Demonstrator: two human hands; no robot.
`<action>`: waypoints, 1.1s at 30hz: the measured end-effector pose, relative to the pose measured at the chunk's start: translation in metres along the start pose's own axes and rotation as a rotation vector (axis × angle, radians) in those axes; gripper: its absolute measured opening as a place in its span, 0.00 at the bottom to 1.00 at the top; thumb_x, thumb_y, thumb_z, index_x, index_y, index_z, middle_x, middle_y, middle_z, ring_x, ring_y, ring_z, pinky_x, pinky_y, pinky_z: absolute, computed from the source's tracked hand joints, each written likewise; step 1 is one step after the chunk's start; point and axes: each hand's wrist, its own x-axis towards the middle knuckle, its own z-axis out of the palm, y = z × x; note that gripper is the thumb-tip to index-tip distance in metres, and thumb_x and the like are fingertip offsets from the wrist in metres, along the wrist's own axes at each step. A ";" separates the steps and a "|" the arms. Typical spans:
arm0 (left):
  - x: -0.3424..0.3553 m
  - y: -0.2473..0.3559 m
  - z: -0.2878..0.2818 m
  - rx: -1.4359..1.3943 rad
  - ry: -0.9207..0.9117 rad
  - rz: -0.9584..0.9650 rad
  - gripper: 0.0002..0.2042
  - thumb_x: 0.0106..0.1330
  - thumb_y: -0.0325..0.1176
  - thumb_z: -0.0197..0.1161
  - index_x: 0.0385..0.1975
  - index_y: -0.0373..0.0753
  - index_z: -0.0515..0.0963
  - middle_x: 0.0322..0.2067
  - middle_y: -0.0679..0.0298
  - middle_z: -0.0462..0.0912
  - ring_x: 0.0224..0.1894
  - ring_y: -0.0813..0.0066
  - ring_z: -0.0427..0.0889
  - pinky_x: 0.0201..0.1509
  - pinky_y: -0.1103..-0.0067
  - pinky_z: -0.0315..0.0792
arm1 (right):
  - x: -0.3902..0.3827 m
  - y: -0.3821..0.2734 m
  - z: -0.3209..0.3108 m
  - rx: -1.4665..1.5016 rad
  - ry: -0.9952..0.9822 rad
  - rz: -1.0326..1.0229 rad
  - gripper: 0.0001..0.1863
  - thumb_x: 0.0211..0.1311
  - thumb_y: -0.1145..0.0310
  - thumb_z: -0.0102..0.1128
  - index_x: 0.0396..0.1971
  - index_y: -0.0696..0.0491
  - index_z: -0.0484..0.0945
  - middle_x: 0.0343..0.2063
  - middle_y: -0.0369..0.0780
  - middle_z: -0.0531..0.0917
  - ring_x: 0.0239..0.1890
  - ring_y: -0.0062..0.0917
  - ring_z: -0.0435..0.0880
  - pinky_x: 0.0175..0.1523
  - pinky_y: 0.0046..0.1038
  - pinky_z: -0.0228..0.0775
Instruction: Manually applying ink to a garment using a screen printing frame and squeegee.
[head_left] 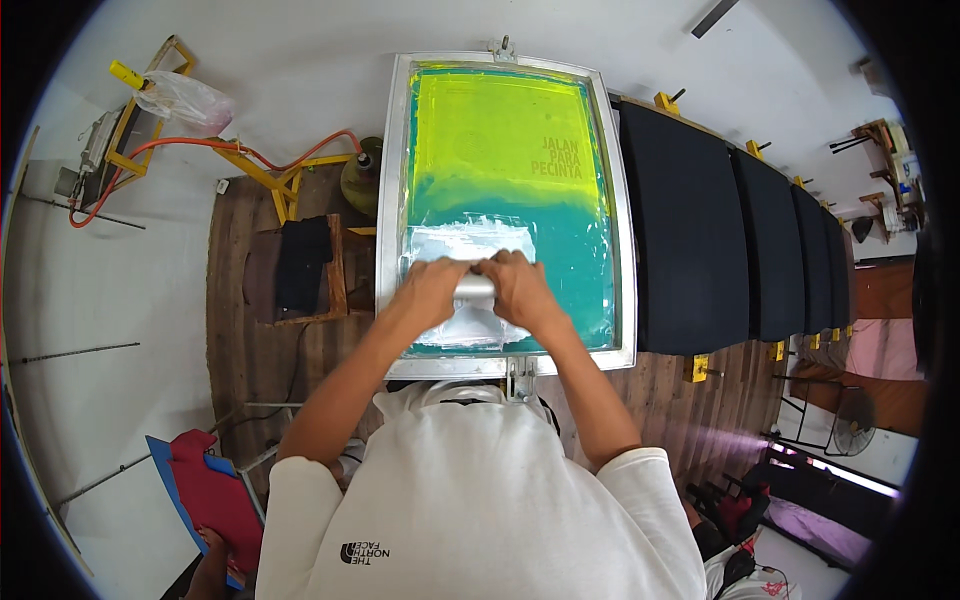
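A silver-framed printing screen lies in front of me. Its mesh is teal, with a yellow-green area over the far half and some faint lettering at the right of it. My left hand and my right hand are closed side by side around the pale handle of a squeegee. White ink spreads over the mesh beyond the hands, and more lies smeared on the near side. The squeegee's blade edge is hidden under the hands and handle.
To the right runs a row of boards covered with black fabric, with yellow clamps at their ends. At left stand a wooden stool with dark cloth and a dark round tank with an orange hose. Another person's hand touches red fabric at lower left.
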 end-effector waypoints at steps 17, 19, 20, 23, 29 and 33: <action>0.001 0.014 -0.015 -0.187 0.062 -0.080 0.21 0.50 0.13 0.57 0.46 0.32 0.79 0.41 0.43 0.83 0.45 0.44 0.82 0.52 0.62 0.76 | 0.010 0.002 -0.011 0.004 0.095 -0.080 0.20 0.44 0.80 0.60 0.42 0.50 0.83 0.37 0.45 0.83 0.42 0.44 0.81 0.46 0.42 0.76; 0.013 0.001 -0.010 -0.163 0.125 -0.062 0.22 0.50 0.12 0.57 0.47 0.32 0.79 0.41 0.45 0.83 0.45 0.44 0.81 0.51 0.61 0.76 | 0.021 0.006 -0.011 0.025 0.099 -0.088 0.23 0.46 0.81 0.62 0.46 0.48 0.82 0.39 0.46 0.82 0.44 0.44 0.81 0.47 0.42 0.78; 0.010 0.000 -0.005 -0.169 0.129 -0.068 0.22 0.50 0.12 0.57 0.47 0.32 0.79 0.41 0.45 0.83 0.45 0.44 0.81 0.51 0.61 0.76 | 0.022 0.008 -0.008 0.065 0.114 -0.093 0.24 0.46 0.82 0.61 0.47 0.48 0.82 0.39 0.46 0.82 0.44 0.45 0.80 0.47 0.42 0.78; -0.008 0.002 0.015 -0.159 0.275 0.068 0.26 0.48 0.12 0.57 0.53 0.31 0.75 0.50 0.45 0.80 0.53 0.46 0.79 0.57 0.62 0.74 | 0.001 0.004 0.013 0.118 0.237 -0.093 0.26 0.45 0.83 0.59 0.47 0.49 0.82 0.41 0.47 0.81 0.45 0.47 0.78 0.47 0.42 0.77; -0.093 0.034 0.052 -0.010 0.170 0.044 0.27 0.51 0.13 0.56 0.56 0.27 0.72 0.57 0.42 0.74 0.62 0.47 0.72 0.67 0.62 0.62 | -0.090 -0.035 0.032 0.194 0.152 -0.052 0.35 0.34 0.86 0.60 0.52 0.52 0.79 0.47 0.48 0.78 0.47 0.48 0.75 0.51 0.42 0.74; -0.087 0.050 0.023 -0.084 -0.090 -0.081 0.29 0.48 0.16 0.61 0.57 0.30 0.73 0.55 0.46 0.77 0.61 0.53 0.75 0.67 0.62 0.62 | -0.092 -0.030 0.019 0.186 -0.005 -0.031 0.32 0.36 0.83 0.62 0.49 0.49 0.81 0.42 0.45 0.82 0.45 0.45 0.78 0.50 0.42 0.75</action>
